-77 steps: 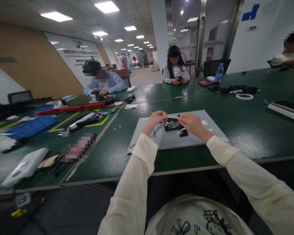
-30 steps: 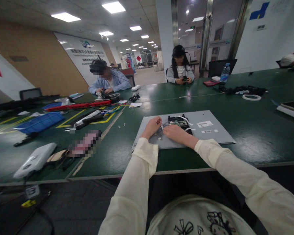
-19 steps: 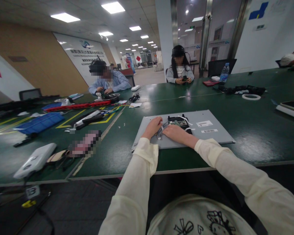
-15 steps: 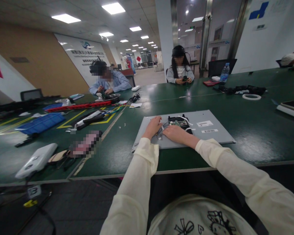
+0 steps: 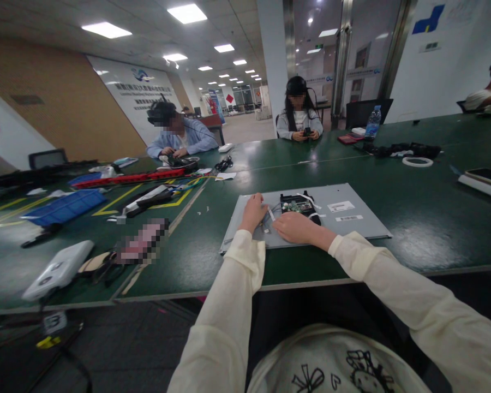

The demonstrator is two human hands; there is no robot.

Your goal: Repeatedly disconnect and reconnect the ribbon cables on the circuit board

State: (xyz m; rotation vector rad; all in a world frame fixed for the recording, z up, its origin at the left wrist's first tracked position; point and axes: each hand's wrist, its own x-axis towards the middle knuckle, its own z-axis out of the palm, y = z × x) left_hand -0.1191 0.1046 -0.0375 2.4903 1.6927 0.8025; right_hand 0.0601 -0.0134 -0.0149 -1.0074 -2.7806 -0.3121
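A flat grey metal-backed panel [image 5: 370, 221] lies on the table in front of me. On it sits a black plastic bracket [image 5: 288, 197] with a green circuit board [image 5: 305, 207]. Thin grey cables [image 5: 266, 222] run across the panel left of the board. My left hand [image 5: 252, 214] is closed, with its bent fingers at these cables; its fingertips are partly hidden. My right hand [image 5: 293, 227] rests low on the panel just below the board, fingers pressed together by the cable ends. Whatever its fingertips pinch is too small to make out.
To the left are a blue tray [image 5: 65, 206], a white power bank [image 5: 59, 269] and a blurred pink item [image 5: 143, 241]. Two people sit across the green table [image 5: 253, 164]. At the right lie a white ring [image 5: 417, 162], a water bottle [image 5: 373, 121] and a phone [image 5: 489, 177].
My left hand has shifted slightly, its fingers drawing in a little lower. My right hand has barely moved. The whole view has drifted slightly.
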